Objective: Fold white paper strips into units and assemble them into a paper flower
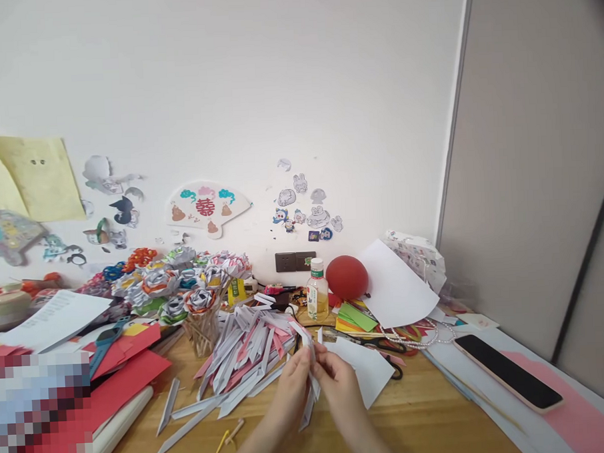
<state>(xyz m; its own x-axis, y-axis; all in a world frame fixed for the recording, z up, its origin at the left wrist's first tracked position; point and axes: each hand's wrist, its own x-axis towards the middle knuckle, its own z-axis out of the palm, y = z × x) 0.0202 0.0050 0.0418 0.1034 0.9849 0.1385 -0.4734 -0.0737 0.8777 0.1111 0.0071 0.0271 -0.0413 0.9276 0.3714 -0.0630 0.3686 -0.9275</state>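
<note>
In the middle of the head view, my left hand (pixel 295 376) and my right hand (pixel 337 377) meet over the wooden table. Both are closed, fingertips pinching a folded paper strip (pixel 303 333) that is white with some pink. Its upper end sticks out above my fingers, and part of it is hidden behind them. Just left of my hands spreads a pile of folded paper strips (pixel 252 342), white and pink. Behind my right hand lies a white paper sheet (pixel 371 374), with black-handled scissors (pixel 387 344) partly under or beside it.
A bottle with yellowish liquid (pixel 317 296) stands behind my hands, beside a red balloon (pixel 347 278). Paper flowers (pixel 159 283) rise from a cup (pixel 200 331) at left. Red paper (pixel 133 377) lies further left. A phone (pixel 508 371) rests at right.
</note>
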